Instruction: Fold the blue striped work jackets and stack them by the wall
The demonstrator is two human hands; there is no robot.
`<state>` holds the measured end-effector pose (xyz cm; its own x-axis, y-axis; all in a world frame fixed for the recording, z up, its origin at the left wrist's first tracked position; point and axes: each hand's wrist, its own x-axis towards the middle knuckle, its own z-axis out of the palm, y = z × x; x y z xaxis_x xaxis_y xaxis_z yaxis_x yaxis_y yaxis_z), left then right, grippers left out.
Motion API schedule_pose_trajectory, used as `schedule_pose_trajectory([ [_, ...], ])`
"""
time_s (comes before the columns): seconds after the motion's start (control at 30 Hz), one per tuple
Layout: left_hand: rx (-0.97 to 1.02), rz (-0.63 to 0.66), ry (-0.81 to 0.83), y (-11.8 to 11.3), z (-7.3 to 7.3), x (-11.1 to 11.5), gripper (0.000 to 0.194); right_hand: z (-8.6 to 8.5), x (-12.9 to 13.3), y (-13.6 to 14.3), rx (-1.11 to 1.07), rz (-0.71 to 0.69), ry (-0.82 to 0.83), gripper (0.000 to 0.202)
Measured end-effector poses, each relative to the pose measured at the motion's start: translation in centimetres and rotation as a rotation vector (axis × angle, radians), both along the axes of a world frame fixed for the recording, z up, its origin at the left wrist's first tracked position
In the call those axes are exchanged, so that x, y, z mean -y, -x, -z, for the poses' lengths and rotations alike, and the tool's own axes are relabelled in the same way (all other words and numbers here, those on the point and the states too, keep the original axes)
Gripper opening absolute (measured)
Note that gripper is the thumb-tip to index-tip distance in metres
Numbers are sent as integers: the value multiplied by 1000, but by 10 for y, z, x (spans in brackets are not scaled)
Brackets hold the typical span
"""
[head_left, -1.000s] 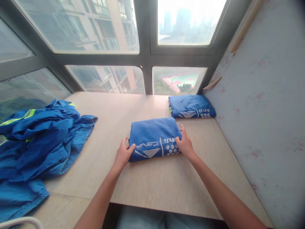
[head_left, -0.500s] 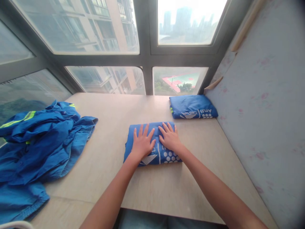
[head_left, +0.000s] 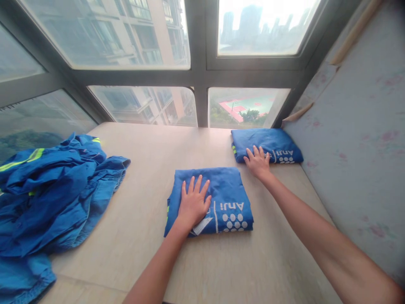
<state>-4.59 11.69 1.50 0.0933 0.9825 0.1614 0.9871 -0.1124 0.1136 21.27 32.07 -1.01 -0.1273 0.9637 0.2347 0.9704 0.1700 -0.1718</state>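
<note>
A folded blue garment [head_left: 229,185] with white lettering and dots lies at the middle of the light tabletop [head_left: 148,169]. My left hand [head_left: 193,204] rests flat on its left part, fingers spread. At the back right, beside the wall, is a second folded blue garment [head_left: 262,137] with similar printing. My right hand [head_left: 257,162] is on the front edge of that one, its fingers apart and holding nothing.
Crumpled blue clothing [head_left: 63,190] with yellow-green stripes is heaped on the left. Windows with a grey frame [head_left: 133,78] stand behind the tabletop. A flowered wall [head_left: 357,147] closes off the right side.
My right hand has left the middle garment and moved right and away from me to the back garment. My left hand stays on the middle one. The view has shifted slightly.
</note>
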Motion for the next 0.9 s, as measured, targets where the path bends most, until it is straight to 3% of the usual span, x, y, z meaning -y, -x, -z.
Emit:
schedule_pose_trajectory([
  [0.27,8,3,22,3,-2,1,55,15,-19,31,-88,106,-31,53],
  [0.43,12,2,16,1,-2,1,55,12,-19,19,-77,78,-6,54],
  [0.57,42,-17,5,2,-12,3,53,-3,-13,11,-116,113,54,54],
  [0.67,47,-174,-71,19,-25,8,49,-15,15,13,-214,119,55,58],
  [0.73,34,-368,-109,39,-27,13,47,-16,47,19,-280,-23,28,57],
  [0.8,45,-511,-78,59,-23,18,45,-10,82,26,-328,-201,32,53],
  [0.9,89,-570,-17,76,-13,23,44,5,122,34,-372,-314,94,49],
])
